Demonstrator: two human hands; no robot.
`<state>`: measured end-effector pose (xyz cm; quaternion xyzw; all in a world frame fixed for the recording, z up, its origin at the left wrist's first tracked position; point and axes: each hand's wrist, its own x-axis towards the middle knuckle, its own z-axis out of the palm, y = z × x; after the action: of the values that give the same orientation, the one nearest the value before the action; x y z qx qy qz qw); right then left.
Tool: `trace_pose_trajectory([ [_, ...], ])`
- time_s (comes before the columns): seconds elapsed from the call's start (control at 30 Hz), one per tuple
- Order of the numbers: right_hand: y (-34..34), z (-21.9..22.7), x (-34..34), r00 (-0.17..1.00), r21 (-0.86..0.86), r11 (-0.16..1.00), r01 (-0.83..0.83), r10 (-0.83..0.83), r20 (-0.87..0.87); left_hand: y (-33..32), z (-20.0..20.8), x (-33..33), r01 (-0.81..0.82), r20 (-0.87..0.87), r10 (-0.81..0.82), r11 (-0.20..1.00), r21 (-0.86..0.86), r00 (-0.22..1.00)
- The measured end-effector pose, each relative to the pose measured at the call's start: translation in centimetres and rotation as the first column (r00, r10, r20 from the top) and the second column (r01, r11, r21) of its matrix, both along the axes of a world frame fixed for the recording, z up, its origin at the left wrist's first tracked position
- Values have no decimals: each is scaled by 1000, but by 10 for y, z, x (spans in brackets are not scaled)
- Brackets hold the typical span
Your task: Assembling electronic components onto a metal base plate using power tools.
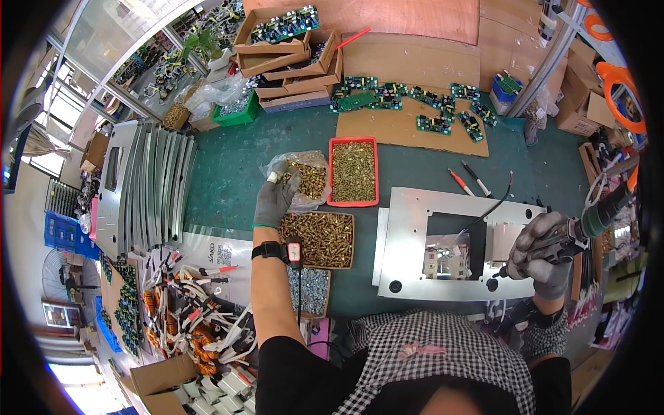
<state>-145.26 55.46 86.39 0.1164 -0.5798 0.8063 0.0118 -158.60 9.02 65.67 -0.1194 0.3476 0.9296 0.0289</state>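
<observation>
My left hand (275, 199), in a grey glove, reaches to the left side of a clear plastic bag (319, 199) of small brass fasteners (308, 176). Its thumb and fingers look apart at the bag; I see nothing held between them. In my gloved right hand (543, 252) is a power screwdriver (596, 220), its tip pointing down at the near right corner of a silver metal panel (408, 238). That panel lies flat, with a rectangular opening and black round feet. A black device with a cable (295, 252) sits by my left wrist.
Beside the bag stand a red tray (376, 169) of brass parts, a carton (352, 242) of brass screws and a box (326, 304) of silvery screws. Metal panels (149, 187) are stacked left. Circuit boards (436, 124) lie on cardboard behind. Two pens (460, 182) lie beyond the panel.
</observation>
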Motion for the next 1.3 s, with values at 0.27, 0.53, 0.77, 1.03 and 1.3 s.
trace_pose_trajectory([
  [0.27, 11, -3, 18, 996, 60, 996, 66, -69, 57, 5, -9, -1, -29, 35, 39, 968, -251, 999],
  [0.53, 37, -13, 39, 997, -151, 988, -24, 34, 66, 16, 3, -15, -110, -4, 215, 485, -867, 977],
  [0.77, 49, -16, 46, 997, -74, 997, -15, 21, 76, 104, 72, 21, -102, -177, -96, 524, -846, 979],
  [1.03, 42, -8, 36, 989, -104, 991, -83, 95, 112, 229, 68, 124, -266, 71, -678, -380, -886, 731],
  [1.3, 31, 9, 17, 965, -203, 949, -241, 213, -152, 228, 88, 134, -235, -139, -416, -189, -953, 899],
])
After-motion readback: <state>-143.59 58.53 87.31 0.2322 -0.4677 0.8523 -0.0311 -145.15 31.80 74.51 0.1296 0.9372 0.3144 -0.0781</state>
